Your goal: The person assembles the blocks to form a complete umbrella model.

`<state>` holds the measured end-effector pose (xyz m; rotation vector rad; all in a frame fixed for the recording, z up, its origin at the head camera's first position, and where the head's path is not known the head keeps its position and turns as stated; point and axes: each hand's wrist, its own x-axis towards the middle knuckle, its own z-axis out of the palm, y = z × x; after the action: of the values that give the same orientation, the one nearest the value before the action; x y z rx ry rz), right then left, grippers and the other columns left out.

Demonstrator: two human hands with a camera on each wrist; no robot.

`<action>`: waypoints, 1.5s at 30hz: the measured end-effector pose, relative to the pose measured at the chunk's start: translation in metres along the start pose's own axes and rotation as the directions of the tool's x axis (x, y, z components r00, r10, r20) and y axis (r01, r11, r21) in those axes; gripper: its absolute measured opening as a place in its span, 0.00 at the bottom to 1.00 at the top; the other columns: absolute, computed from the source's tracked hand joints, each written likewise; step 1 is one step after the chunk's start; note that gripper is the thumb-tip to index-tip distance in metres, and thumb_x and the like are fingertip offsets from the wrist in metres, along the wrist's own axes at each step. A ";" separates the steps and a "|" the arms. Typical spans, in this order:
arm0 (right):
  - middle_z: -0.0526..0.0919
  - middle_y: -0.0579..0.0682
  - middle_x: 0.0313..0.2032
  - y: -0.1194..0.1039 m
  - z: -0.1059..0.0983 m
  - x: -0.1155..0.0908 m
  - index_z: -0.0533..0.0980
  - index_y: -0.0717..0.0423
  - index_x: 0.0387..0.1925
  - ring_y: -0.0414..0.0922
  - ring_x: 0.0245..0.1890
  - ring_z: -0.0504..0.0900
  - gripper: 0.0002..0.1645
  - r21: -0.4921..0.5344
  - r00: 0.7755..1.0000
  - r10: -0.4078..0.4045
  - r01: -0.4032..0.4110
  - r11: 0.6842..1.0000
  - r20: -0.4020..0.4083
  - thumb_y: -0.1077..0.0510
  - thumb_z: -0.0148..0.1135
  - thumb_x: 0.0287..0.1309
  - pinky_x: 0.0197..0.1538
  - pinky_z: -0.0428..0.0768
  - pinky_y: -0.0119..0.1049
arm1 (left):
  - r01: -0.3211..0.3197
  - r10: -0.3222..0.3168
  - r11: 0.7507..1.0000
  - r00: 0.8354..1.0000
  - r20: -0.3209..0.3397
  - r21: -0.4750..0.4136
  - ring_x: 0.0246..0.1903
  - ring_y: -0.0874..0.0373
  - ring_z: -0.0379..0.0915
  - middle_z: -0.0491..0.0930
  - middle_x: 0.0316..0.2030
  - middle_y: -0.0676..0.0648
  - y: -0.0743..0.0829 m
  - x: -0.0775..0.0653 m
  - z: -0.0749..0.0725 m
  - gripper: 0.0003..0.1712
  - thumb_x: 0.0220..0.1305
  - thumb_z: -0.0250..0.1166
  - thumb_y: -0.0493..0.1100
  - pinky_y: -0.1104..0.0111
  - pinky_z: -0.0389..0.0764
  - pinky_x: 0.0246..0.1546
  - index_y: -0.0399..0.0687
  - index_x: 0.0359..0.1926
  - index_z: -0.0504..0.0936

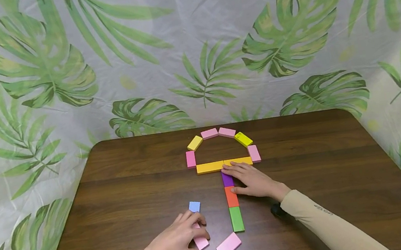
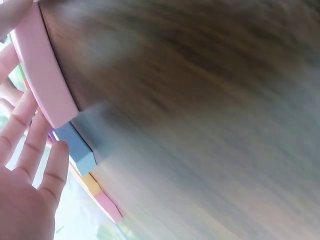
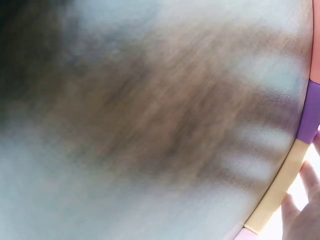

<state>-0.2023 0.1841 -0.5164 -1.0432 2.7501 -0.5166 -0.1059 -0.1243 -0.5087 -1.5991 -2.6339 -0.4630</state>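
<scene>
My left hand (image 1: 178, 235) pinches a pink block (image 1: 201, 242) between thumb and fingers, low over the table. Just beyond it lies a light blue block (image 1: 194, 206), also seen past the pink block in the left wrist view. My right hand (image 1: 252, 180) rests with extended fingertips at the inner end of the right orange-yellow block (image 1: 243, 160) and the purple block (image 1: 227, 179). Its thumb touches the edge of the red-orange block (image 1: 231, 197). A green block (image 1: 236, 219) continues that column towards me. Another pink block (image 1: 229, 246) lies slanted near the column's lower end.
Beyond my hands, pink and yellow blocks form an arch, including a yellow block (image 1: 195, 143) and a pink block (image 1: 190, 159). A second orange-yellow block (image 1: 209, 167) lies along its base. The brown wooden table (image 1: 124, 189) ends at a leaf-patterned curtain (image 1: 200, 24).
</scene>
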 end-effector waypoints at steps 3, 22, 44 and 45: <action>0.57 0.52 0.71 0.000 0.000 0.000 0.57 0.52 0.72 0.53 0.72 0.50 0.42 0.001 1.000 0.001 -0.001 1.000 0.000 0.37 0.53 0.63 0.70 0.46 0.50 | -0.013 0.013 1.000 1.000 0.014 -0.005 0.47 0.56 0.65 0.69 0.48 0.51 0.002 0.002 0.000 0.19 0.42 0.75 0.46 0.63 0.69 0.50 0.60 0.39 0.82; 0.57 0.51 0.71 0.002 0.001 0.000 0.57 0.52 0.72 0.53 0.72 0.50 0.42 0.003 1.000 -0.010 0.010 1.000 -0.005 0.38 0.53 0.64 0.70 0.47 0.51 | -0.054 0.053 0.998 0.999 0.012 0.014 0.47 0.58 0.66 0.70 0.48 0.53 0.007 0.011 0.003 0.20 0.44 0.75 0.50 0.64 0.67 0.54 0.59 0.41 0.81; 0.58 0.51 0.71 0.003 0.002 0.000 0.57 0.52 0.72 0.53 0.72 0.50 0.42 -0.003 1.000 -0.020 0.020 1.000 -0.018 0.37 0.53 0.63 0.70 0.47 0.51 | -0.040 0.041 0.999 0.999 -0.033 0.036 0.46 0.61 0.63 0.69 0.45 0.56 0.013 0.018 0.013 0.20 0.46 0.73 0.62 0.66 0.65 0.50 0.60 0.37 0.80; 0.58 0.51 0.71 0.003 0.002 0.000 0.57 0.52 0.72 0.52 0.72 0.50 0.42 -0.002 1.000 -0.019 0.019 1.000 -0.017 0.37 0.53 0.63 0.70 0.47 0.51 | -0.036 0.037 0.998 0.999 -0.036 0.042 0.46 0.61 0.63 0.69 0.45 0.56 0.014 0.019 0.013 0.19 0.47 0.72 0.62 0.67 0.65 0.49 0.60 0.36 0.80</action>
<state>-0.2035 0.1856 -0.5191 -1.0716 2.7585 -0.5288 -0.1007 -0.0987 -0.5147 -1.6083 -2.5660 -0.4289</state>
